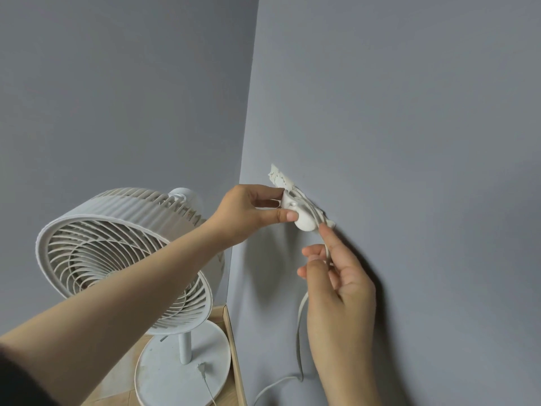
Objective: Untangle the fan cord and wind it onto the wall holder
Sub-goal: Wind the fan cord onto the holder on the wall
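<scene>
A small white wall holder is stuck on the grey wall at mid-frame, with turns of white fan cord lying behind its front piece. My left hand pinches the holder's front between thumb and fingers. Just below it, my right hand pinches the cord, index finger pointing up at the holder. From that hand the cord hangs down the wall and curves away at the bottom. The white fan stands at lower left, and the cord's plug lies on its round base.
A wall corner runs down the middle, with the fan in the recess to its left. A wooden trim edge and wooden floor sit beside the fan base. Torn adhesive residue marks the wall above the holder.
</scene>
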Demonstrator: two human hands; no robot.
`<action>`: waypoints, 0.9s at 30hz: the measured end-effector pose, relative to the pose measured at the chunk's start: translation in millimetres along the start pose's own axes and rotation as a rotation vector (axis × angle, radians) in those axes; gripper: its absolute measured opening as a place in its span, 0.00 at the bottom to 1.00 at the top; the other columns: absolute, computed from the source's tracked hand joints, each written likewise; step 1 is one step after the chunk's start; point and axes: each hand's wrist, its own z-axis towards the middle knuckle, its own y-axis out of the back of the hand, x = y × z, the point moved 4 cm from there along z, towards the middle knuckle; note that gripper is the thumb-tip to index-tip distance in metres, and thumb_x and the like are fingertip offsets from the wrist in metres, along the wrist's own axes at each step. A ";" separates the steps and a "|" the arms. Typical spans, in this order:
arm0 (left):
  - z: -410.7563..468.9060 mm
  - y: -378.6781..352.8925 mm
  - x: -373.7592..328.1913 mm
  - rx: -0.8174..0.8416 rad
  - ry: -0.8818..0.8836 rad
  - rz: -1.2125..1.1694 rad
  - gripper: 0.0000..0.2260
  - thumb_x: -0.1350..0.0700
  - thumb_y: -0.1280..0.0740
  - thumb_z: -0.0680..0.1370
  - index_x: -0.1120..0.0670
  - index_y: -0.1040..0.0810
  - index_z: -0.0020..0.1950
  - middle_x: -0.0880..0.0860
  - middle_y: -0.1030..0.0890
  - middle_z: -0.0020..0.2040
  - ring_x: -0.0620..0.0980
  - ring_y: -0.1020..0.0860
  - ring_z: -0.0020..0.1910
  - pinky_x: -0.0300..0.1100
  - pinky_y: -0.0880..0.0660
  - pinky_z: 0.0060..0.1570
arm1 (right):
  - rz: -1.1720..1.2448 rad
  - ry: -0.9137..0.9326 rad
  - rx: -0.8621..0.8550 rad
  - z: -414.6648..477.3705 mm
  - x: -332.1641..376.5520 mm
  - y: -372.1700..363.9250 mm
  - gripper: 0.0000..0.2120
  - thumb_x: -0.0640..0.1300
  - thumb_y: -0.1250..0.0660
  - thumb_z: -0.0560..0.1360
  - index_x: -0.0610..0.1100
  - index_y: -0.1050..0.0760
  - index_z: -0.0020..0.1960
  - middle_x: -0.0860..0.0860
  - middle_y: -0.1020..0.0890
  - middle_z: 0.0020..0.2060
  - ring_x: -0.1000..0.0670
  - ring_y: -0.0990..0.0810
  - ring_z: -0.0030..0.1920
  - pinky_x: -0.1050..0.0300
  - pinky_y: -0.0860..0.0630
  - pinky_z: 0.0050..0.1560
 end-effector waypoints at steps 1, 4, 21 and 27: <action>0.9 -0.4 -0.3 0.009 -0.004 0.019 0.12 0.54 0.23 0.67 0.48 0.15 0.50 0.46 0.14 0.51 0.42 0.19 0.55 0.46 0.28 0.65 | -0.016 -0.003 0.001 -0.4 -2.3 0.2 0.20 0.39 0.38 0.77 0.61 0.26 0.62 0.59 0.19 0.42 0.54 0.18 0.43 0.72 0.26 0.43; 4.5 -0.2 -1.2 0.011 0.015 0.073 0.13 0.53 0.22 0.66 0.49 0.15 0.51 0.47 0.14 0.52 0.43 0.19 0.56 0.42 0.27 0.64 | -0.070 -0.003 0.017 -2.1 -5.1 -0.3 0.24 0.46 0.40 0.71 0.60 0.28 0.65 0.60 0.21 0.43 0.52 0.18 0.45 0.73 0.27 0.42; -3.2 3.5 -2.1 -0.016 0.068 0.220 0.18 0.46 0.25 0.68 0.46 0.18 0.57 0.41 0.18 0.56 0.43 0.21 0.55 0.36 0.27 0.57 | -0.386 0.114 -0.014 -2.2 -5.4 3.9 0.27 0.29 0.45 0.76 0.52 0.26 0.67 0.56 0.21 0.40 0.58 0.18 0.39 0.72 0.27 0.41; -12.0 1.6 4.2 -0.118 0.077 0.189 0.20 0.49 0.26 0.71 0.52 0.21 0.62 0.45 0.18 0.57 0.40 0.20 0.54 0.31 0.25 0.53 | -0.435 0.058 -0.009 -5.2 -9.7 3.9 0.26 0.29 0.46 0.77 0.52 0.27 0.67 0.57 0.21 0.41 0.57 0.17 0.39 0.72 0.26 0.43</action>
